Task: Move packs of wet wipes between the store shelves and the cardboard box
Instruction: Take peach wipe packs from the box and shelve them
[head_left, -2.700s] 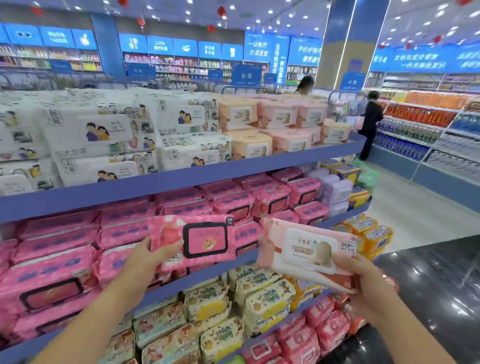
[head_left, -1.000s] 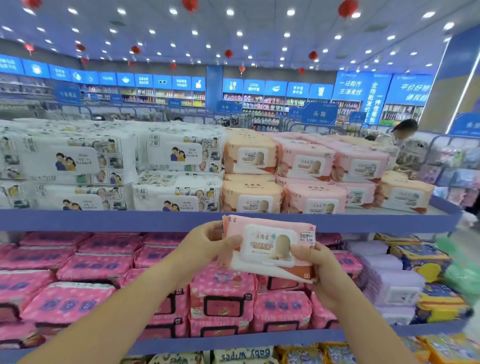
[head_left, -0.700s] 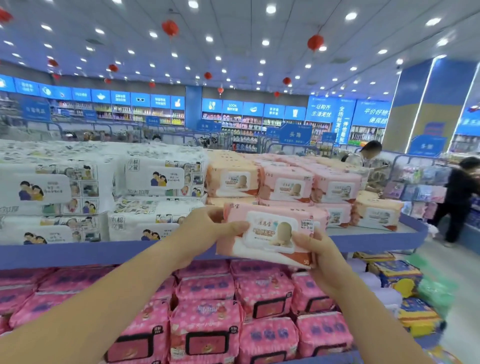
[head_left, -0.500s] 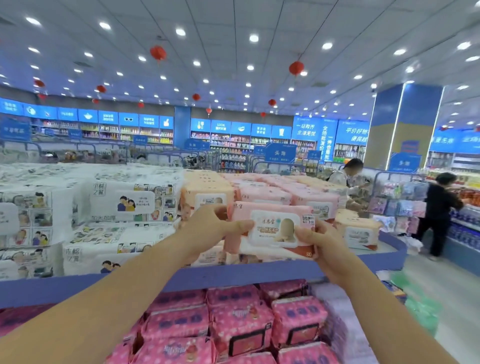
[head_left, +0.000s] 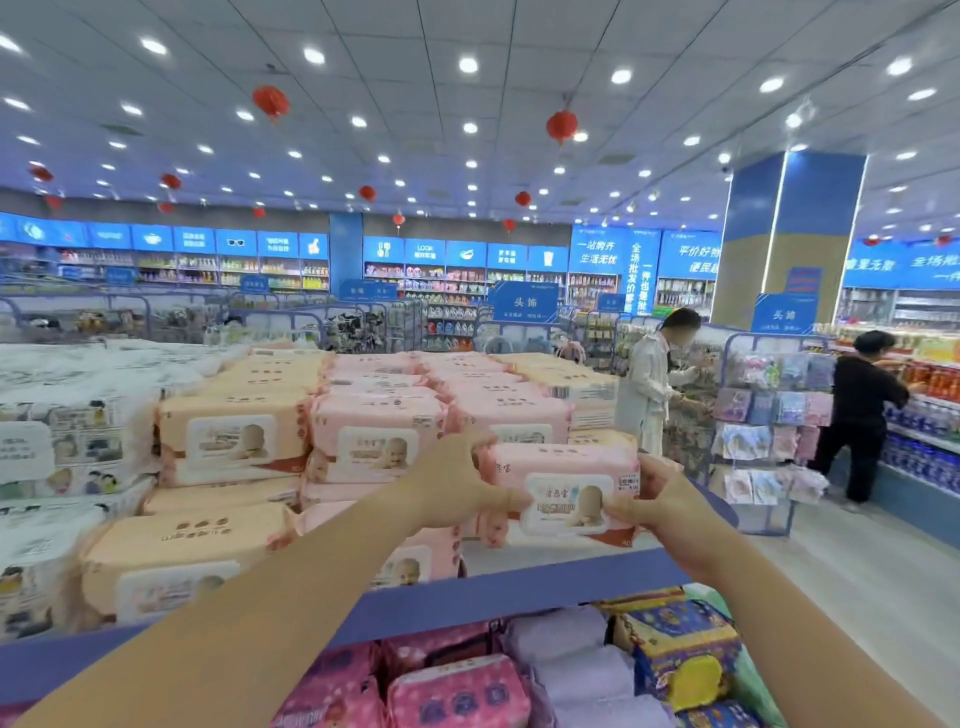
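Pack of wipes (head_left: 563, 493): pink, label facing the camera, held level over the right end of the top shelf (head_left: 519, 590); whether it touches the board cannot be told.
Left hand (head_left: 457, 486): at the pack's 9 o'clock, fingers curled behind that end, thumb across the front.
Right hand (head_left: 660, 499): at its 3 o'clock, gripping the other end (thumb on the label).
Stacked packs (head_left: 374, 447): pink and peach, from 9 to 11 o'clock of the held pack.
Person in white (head_left: 649, 379): at 1 o'clock, with a person in black (head_left: 862, 410) at 2 o'clock.
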